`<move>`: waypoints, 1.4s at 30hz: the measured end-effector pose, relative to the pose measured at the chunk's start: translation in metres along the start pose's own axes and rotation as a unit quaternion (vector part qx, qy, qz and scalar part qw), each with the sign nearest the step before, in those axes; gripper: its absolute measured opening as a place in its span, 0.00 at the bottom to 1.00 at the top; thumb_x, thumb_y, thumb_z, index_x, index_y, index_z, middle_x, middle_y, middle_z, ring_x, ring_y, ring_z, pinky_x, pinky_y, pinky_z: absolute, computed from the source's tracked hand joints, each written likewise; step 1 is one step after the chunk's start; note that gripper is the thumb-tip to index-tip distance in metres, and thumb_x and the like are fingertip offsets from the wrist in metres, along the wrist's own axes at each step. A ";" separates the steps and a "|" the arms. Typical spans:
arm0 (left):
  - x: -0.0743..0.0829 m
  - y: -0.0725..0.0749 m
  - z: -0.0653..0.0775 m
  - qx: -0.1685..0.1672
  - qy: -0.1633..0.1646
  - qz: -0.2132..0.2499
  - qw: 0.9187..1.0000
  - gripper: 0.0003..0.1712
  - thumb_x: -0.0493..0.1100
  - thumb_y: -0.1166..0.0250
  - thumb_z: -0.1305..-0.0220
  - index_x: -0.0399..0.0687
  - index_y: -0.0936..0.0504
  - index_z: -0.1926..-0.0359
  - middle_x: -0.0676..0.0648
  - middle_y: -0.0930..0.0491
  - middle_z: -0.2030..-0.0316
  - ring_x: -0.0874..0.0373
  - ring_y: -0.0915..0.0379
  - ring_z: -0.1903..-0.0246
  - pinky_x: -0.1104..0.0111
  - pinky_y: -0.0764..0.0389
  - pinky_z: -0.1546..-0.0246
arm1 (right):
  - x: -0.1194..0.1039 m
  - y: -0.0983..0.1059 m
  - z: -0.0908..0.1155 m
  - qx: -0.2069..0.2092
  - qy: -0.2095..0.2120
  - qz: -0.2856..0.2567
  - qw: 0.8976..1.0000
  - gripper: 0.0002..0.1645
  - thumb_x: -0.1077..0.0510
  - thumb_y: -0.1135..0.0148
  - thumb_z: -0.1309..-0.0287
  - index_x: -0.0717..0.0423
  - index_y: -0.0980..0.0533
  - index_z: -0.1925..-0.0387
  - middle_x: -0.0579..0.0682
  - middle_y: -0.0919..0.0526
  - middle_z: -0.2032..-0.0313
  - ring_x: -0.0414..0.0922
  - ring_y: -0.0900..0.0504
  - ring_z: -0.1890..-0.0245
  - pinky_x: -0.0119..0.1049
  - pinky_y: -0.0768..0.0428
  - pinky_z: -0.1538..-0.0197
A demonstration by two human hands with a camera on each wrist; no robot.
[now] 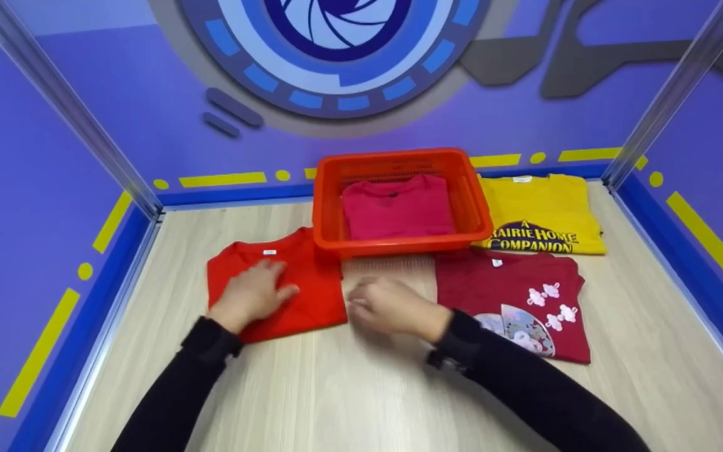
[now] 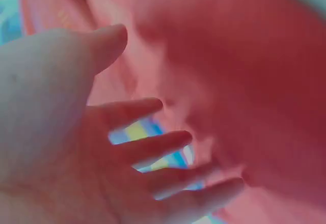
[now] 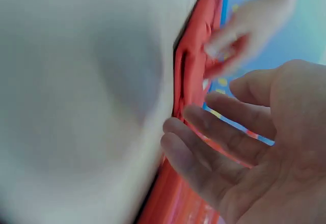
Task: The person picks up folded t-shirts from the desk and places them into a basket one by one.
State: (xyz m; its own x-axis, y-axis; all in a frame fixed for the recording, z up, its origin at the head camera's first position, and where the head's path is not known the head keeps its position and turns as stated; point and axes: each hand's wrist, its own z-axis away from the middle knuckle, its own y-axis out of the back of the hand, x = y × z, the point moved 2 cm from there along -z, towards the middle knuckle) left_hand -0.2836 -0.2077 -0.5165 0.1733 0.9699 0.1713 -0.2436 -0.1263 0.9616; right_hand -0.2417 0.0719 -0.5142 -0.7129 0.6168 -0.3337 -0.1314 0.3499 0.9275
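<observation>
A folded red T-shirt (image 1: 311, 295) lies on the table at the left, its upper right corner under the basket's edge. Over its left half is my left hand (image 1: 251, 295), fingers spread; in the left wrist view the straight fingers (image 2: 147, 152) stand close to the red cloth. My right hand (image 1: 396, 307) is just right of that shirt, low above the bare wood. Its fingers (image 3: 204, 158) are loosely bent with nothing in them in the right wrist view. Behind both hands stands an orange-red plastic basket (image 1: 399, 246) holding a folded pink shirt (image 1: 399, 210).
A folded dark red shirt (image 1: 512, 289) with a fan and flower print lies right of my right hand. Behind it, a folded yellow shirt (image 1: 543, 207) with lettering touches the basket's right side. Blue printed panels (image 1: 117, 107) with metal posts enclose the table (image 1: 311, 395).
</observation>
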 end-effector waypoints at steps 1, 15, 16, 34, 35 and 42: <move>-0.007 0.005 -0.002 0.022 -0.001 0.006 1.000 0.42 0.64 0.40 0.34 0.45 0.34 0.28 0.35 0.35 0.30 0.32 0.39 0.32 0.37 0.33 0.37 | -0.005 -0.004 -0.010 -0.009 0.004 -0.001 1.000 0.12 0.53 0.44 0.33 0.50 0.16 0.57 0.47 0.15 0.55 0.43 0.16 0.55 0.39 0.17 0.50; -0.064 0.021 -0.018 -0.015 0.007 0.010 1.000 0.32 0.58 0.31 0.39 0.34 0.18 0.48 0.33 0.18 0.59 0.43 0.25 0.64 0.54 0.22 0.58 | -0.036 -0.050 -0.081 -0.174 -0.115 0.150 0.966 0.34 0.54 0.48 0.32 0.48 0.38 0.26 0.55 0.40 0.25 0.56 0.37 0.26 0.46 0.32 0.28; -0.062 0.023 -0.018 -0.020 0.008 0.010 1.000 0.30 0.58 0.29 0.41 0.35 0.16 0.51 0.36 0.18 0.63 0.46 0.26 0.67 0.57 0.24 0.62 | -0.038 -0.049 -0.079 -0.179 -0.116 0.154 0.965 0.33 0.53 0.48 0.31 0.47 0.38 0.26 0.54 0.39 0.25 0.55 0.36 0.26 0.46 0.30 0.30; 0.023 0.008 0.002 0.002 -0.085 -0.082 0.993 0.27 0.61 0.23 0.55 0.41 0.19 0.75 0.43 0.21 0.78 0.49 0.28 0.76 0.57 0.23 0.71 | -0.041 -0.029 0.013 -0.156 -0.111 0.137 0.972 0.30 0.45 0.41 0.33 0.42 0.30 0.31 0.50 0.29 0.30 0.49 0.29 0.30 0.48 0.20 0.41; 0.027 0.006 0.001 0.009 -0.088 -0.083 0.993 0.28 0.62 0.23 0.54 0.41 0.19 0.75 0.42 0.21 0.78 0.49 0.27 0.76 0.56 0.22 0.70 | -0.036 -0.026 0.018 -0.151 -0.118 0.126 0.973 0.30 0.45 0.41 0.34 0.42 0.29 0.31 0.50 0.29 0.30 0.49 0.29 0.30 0.48 0.20 0.40; 0.051 -0.007 -0.003 0.069 -0.136 -0.080 0.985 0.31 0.67 0.27 0.49 0.43 0.21 0.81 0.44 0.25 0.83 0.47 0.25 0.78 0.54 0.21 0.70 | -0.006 -0.005 0.048 -0.104 -0.139 0.078 0.982 0.28 0.45 0.35 0.38 0.49 0.23 0.38 0.54 0.20 0.38 0.54 0.19 0.41 0.51 0.19 0.44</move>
State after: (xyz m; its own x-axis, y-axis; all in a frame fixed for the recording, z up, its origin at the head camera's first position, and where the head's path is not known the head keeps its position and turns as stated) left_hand -0.2757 -0.1571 -0.5149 0.4523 0.8906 0.0481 -0.0634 -0.0216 0.9978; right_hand -0.2038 0.1000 -0.5251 -0.5247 0.8297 -0.1904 -0.1938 0.1014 0.9758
